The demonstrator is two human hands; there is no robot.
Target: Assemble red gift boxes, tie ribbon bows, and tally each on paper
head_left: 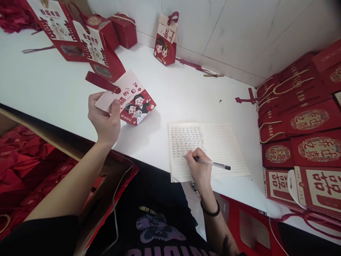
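My left hand grips a small red and white gift box by its pale upper part, thumb on the near side. The box is tilted, a cartoon couple printed on its front and a dark red ribbon handle at its top. In my right hand is a pen, its tip at the last row of handwriting on the left page. The notebook lies spread on the white table, with neat rows of small writing on the left page and bare ruled lines on the right one.
Red boxes stand at the back left, and another cartoon box rests against the tiled wall. Red gift boxes with rope handles are stacked on the right. Loose ribbon lies by the wall. Red items fill a carton below left.
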